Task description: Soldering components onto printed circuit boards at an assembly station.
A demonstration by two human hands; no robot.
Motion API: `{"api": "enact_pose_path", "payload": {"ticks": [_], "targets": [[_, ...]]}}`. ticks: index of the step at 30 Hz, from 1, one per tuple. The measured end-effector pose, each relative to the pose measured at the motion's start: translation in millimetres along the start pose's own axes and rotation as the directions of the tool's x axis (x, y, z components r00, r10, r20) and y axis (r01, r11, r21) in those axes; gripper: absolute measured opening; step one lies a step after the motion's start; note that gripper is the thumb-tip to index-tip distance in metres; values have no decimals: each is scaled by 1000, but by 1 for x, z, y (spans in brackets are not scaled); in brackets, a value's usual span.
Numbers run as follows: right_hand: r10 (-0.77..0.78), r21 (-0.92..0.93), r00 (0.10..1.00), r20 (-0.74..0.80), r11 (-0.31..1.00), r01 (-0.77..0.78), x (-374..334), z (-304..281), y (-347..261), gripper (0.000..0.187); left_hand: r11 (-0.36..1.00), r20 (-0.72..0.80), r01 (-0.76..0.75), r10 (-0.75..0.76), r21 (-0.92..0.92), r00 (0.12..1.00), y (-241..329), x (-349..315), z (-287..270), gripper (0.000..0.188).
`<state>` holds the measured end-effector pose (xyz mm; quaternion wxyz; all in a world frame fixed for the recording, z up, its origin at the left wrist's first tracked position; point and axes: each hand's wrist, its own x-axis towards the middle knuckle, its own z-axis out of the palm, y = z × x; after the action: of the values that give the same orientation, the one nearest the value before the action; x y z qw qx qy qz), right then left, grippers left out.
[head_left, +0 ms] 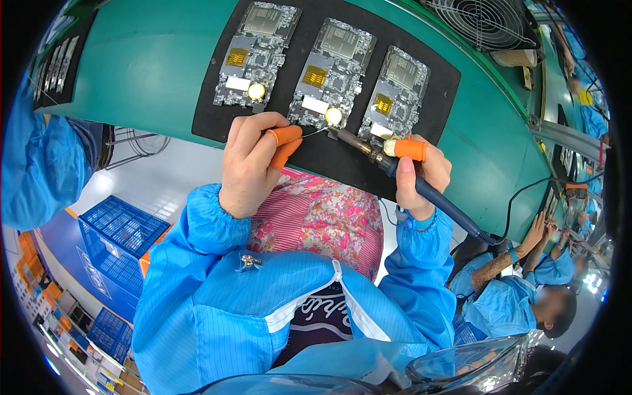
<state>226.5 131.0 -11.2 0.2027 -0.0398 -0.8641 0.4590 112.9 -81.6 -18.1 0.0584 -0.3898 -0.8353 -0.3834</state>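
The left hand (pixel 249 157) pinches wire (pixel 316 132), its end indistinct. The right hand (pixel 431 172) grips a soldering iron (pixel 445 201), slanting toward the bench's (pixel 151 66) left edge.

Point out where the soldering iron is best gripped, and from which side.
I'd take the soldering iron by the front of its dark blue handle, from the person's right, as the right hand holds it. The iron slants, its slim metal shaft pointing up-left toward the middle circuit board, its handle running down-right; this side likely keeps fingers off the metal.
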Motion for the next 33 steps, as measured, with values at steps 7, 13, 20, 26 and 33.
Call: {"api": "enact_pose_path", "payload": {"ticks": [7,13,20,26,33], "targets": [[-53,8,996,-69,999,54,6,5,0,18,999,-22,-44,44,4,999,-2,3,4,21],[-90,35,991,-100,995,94,9,6,0,11,997,-20,-74,75,29,997,-4,3,10,19],[-78,31,993,-83,996,81,10,6,-2,12,979,-24,-171,175,111,984,-5,7,12,19],[29,18,997,-68,999,-28,-2,-4,-1,28,982,-11,82,-85,-167,996,7,6,0,24],[147,182,927,-344,979,-88,-23,-31,24,28,986,20,-121,119,113,993,8,7,-6,27]]}}
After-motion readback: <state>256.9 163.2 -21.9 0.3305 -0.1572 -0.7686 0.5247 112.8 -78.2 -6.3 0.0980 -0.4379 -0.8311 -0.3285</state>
